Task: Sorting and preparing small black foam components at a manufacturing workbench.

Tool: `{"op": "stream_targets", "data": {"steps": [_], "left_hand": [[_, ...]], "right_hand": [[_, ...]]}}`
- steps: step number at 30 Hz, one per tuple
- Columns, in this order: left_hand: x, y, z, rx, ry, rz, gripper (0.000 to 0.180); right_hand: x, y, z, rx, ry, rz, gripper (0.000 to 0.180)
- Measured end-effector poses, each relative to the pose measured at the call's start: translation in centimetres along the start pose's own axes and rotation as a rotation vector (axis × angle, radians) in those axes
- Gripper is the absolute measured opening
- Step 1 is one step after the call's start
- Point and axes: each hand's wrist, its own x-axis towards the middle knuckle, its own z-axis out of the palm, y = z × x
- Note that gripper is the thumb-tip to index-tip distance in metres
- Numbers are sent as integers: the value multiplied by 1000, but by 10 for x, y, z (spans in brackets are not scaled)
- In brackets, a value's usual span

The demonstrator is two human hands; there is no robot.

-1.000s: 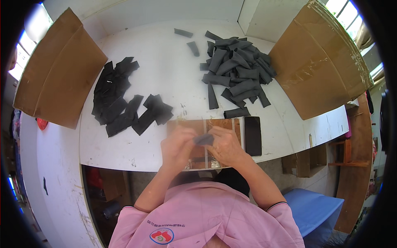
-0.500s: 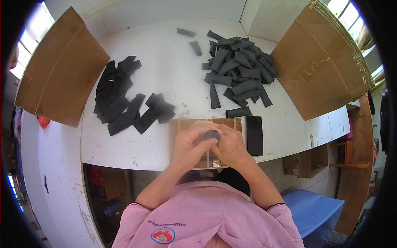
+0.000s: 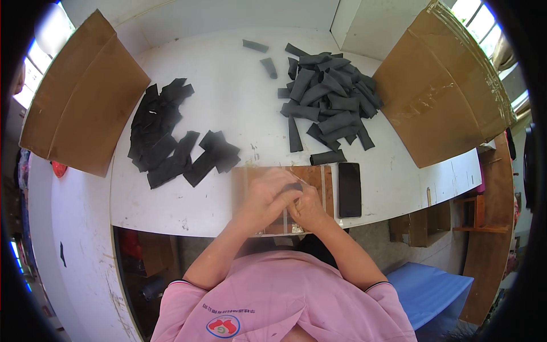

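Head view shows my left hand [image 3: 263, 196] and right hand [image 3: 307, 206] pinched together around a small black strip [image 3: 294, 186] over the wooden board [image 3: 314, 178], mid-fold I judge, so next calls for a firm crease.

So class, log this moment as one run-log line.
left hand: on dark piece | right hand: on same piece | under hands: wooden board | beside: phone
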Motion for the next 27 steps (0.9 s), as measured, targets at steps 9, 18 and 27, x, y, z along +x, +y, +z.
{"op": "stream_targets", "data": {"steps": [9,18,27], "left_hand": [[-7,16,-5,51,150,85,12],[-16,24,1,-447,392,-138,11],[-18,14,-4,-922,432,-196,14]], "right_hand": [[1,-11,-9,-40,-49,-11,17],[16,-31,-21,-250,23,-118,25],[9,-17,-9,-347,-32,-71,26]]}}
